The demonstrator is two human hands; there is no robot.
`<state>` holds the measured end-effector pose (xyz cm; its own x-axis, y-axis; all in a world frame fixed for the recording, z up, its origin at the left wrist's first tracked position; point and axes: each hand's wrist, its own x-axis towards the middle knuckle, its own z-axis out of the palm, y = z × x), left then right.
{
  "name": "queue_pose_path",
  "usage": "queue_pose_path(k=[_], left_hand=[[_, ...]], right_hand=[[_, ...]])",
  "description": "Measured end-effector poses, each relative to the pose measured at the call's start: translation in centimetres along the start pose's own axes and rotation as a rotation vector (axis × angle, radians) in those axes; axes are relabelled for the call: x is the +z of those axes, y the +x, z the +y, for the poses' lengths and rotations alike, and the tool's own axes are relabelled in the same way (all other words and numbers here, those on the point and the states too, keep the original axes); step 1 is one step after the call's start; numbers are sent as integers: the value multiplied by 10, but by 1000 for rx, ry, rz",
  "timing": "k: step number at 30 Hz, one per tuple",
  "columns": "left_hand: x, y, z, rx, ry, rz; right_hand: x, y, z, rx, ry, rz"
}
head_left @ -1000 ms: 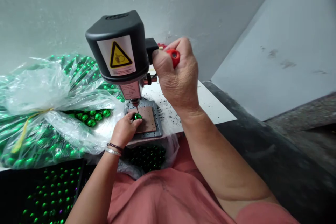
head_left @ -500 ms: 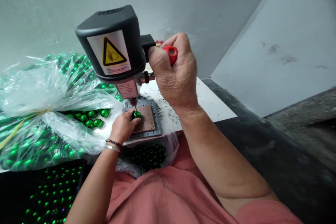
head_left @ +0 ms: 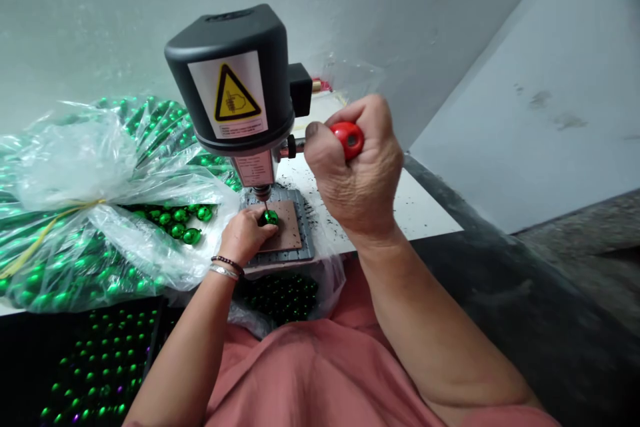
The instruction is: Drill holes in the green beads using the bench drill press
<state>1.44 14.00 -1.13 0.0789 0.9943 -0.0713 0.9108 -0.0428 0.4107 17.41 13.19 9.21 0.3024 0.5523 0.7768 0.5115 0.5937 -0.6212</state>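
Note:
My left hand [head_left: 245, 233] pinches a shiny green ball [head_left: 271, 217] between thumb and fingers on a brown board [head_left: 286, 233]. The board lies on the grey base plate [head_left: 306, 240] of a small drill press [head_left: 235, 80]. Right above the ball is the thin drill bit [head_left: 266, 205]; whether it touches the ball I cannot tell. My right hand [head_left: 363, 167] is wrapped round the red knob [head_left: 347, 140] of the press lever, to the right of the black motor housing with its yellow warning sign.
Clear plastic bags [head_left: 75, 160] full of green balls fill the left side. Several loose balls [head_left: 183, 227] lie by the bag opening. Dark shavings dot the white table [head_left: 390, 193]. Below its front edge, another bag [head_left: 280, 293] holds more balls.
My right hand has brought the red lever knob down and toward me. My left hand still holds the ball on the board. The whole view has shifted slightly.

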Motion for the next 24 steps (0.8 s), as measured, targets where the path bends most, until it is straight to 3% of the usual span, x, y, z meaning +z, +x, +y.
queue_pose_path(k=[8, 24], left_hand=[[-2, -2, 3, -14, -32, -7], [-1, -3, 3, -7, 47, -15]], right_hand=[[-4, -24, 4, -64, -156, 49], [9, -59, 25, -55, -62, 166]])
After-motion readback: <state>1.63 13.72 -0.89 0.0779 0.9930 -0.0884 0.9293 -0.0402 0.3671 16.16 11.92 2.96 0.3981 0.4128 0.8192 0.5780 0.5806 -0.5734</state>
